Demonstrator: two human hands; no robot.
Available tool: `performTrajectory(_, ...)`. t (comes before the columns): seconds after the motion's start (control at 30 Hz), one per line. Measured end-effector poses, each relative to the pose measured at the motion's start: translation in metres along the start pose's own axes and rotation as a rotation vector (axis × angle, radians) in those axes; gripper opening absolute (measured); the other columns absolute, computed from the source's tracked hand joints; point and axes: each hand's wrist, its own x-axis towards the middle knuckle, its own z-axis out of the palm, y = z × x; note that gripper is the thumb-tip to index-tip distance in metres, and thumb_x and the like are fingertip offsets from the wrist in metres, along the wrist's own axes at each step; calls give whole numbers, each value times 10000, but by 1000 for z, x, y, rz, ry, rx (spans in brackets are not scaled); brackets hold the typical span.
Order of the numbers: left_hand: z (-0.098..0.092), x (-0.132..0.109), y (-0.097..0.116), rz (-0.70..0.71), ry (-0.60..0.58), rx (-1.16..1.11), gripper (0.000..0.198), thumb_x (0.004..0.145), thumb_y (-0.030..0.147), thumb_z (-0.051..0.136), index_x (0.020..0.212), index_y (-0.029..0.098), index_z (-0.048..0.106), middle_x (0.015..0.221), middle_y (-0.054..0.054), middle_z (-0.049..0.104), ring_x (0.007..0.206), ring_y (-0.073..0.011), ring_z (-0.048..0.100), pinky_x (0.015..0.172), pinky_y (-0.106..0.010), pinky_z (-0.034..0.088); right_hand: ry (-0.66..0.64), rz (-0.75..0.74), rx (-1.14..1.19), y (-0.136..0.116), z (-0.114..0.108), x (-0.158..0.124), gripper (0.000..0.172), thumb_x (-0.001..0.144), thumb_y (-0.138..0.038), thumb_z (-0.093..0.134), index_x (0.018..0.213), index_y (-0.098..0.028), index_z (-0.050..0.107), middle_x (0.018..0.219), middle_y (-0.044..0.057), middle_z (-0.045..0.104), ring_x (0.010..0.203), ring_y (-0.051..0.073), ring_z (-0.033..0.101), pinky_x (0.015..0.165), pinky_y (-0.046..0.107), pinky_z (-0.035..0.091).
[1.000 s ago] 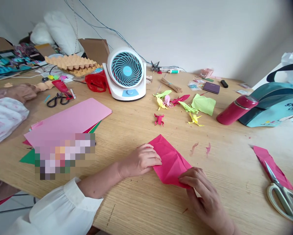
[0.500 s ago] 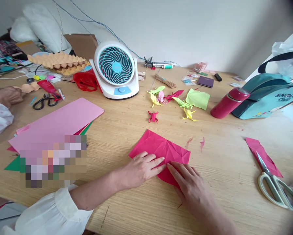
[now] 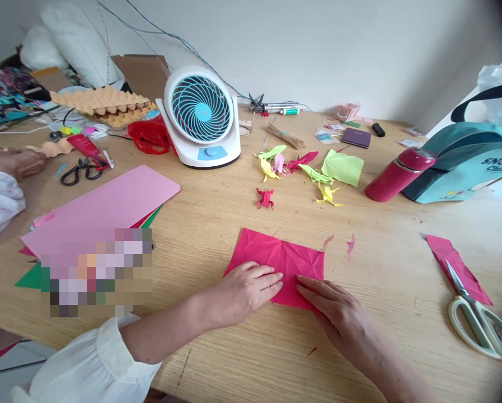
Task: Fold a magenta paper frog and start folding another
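A creased sheet of dark pink paper (image 3: 290, 260) lies on the wooden table in front of me, folded over, with crease lines fanning out from its far edge. My left hand (image 3: 242, 291) rests on its left part, fingers stretched flat. Across from it, my right hand (image 3: 338, 308) presses the right near part with extended fingers; its thumb is mostly hidden. The fingertips of both hands are a little apart. Just beyond the sheet sits a small red folded paper frog (image 3: 266, 198).
Scissors (image 3: 471, 324) lie at right on a pink paper strip (image 3: 454, 260). A red bottle (image 3: 397, 176) leans by a teal bag (image 3: 456, 162). A fan (image 3: 202, 120) stands behind. Coloured paper sheets (image 3: 103, 204) are stacked left, near another person's hand (image 3: 18, 162). Yellow paper crane (image 3: 327, 194) beyond.
My right hand has slid slightly right, away from my left fingers. The near edge of the pink sheet now lies straighter and the sheet has turned a little.
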Motion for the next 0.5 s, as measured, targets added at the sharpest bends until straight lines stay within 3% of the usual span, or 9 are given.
performTrajectory(0.13,-1,-2,1,-26,3,-34,363,992,172,435,1329,128,561,1396,-55,596,1260,-228,539,1024,-377,455,-11,8,-5,4,-1,-5,455,939,-89,447,1350,-222,591,1412,71,589,1193,225,625,982,391,544)
performTrajectory(0.33,-1,0,1,-70,31,-126,323,986,210,469,1266,140,615,1364,-48,624,1249,-234,562,1051,-372,461,-8,39,-104,-7,5,-5,471,906,-167,529,1376,-168,559,1414,118,579,1162,280,625,940,454,565)
performTrajectory(0.5,-3,-1,-3,-64,-11,-154,322,972,198,501,1273,154,607,1389,-47,603,1281,-226,538,1092,-367,432,76,-3,-171,-14,10,-2,353,936,-134,468,1227,-142,668,1319,152,644,1091,280,655,870,427,599)
